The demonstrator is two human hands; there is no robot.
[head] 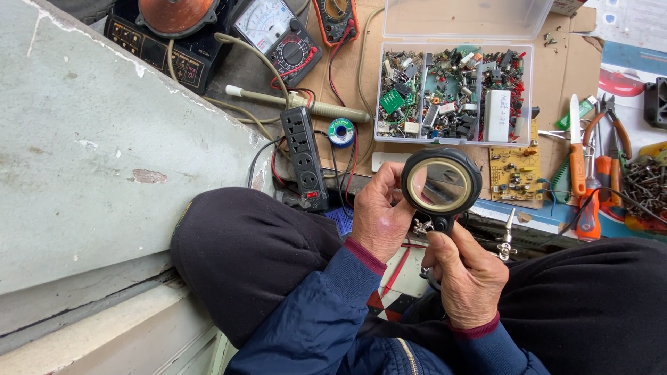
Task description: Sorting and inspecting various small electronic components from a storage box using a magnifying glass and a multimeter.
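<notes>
Black round magnifier [441, 185] gripped by left hand [379, 215] and right hand [469, 274].

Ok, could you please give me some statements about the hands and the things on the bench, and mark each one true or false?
1. Both hands are on the magnifying glass. True: the left hand is at its rim, the right hand below it.
2. The clear parts box is shut. False: its lid stands open.
3. The power strip is white. False: it is black.
4. A yellow circuit board lies below the parts box. True.
5. The orange-handled tools lie left of the power strip. False: they lie far right.
</notes>
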